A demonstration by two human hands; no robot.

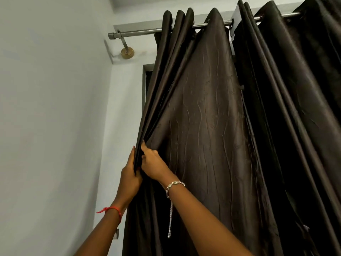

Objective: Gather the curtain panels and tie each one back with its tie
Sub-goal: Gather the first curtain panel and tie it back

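Observation:
A dark brown curtain panel (203, 111) hangs by eyelets from a metal rod (140, 31). Its left folds are pulled together into a narrow bunch. My left hand (130, 174) holds that bunch from the left side, with the fingers hidden behind the cloth. My right hand (152, 163) pinches the same folds from the right, touching the left hand. A second dark panel (287, 93) hangs to the right, with a thin bright gap at the top between the two. No tie is in view.
A white wall (51, 108) closes in on the left, forming a corner. The rod's brass bracket (127, 52) is fixed to the wall by the window frame (144, 78). A small metal wall hook (116, 233) sits low beside my left forearm.

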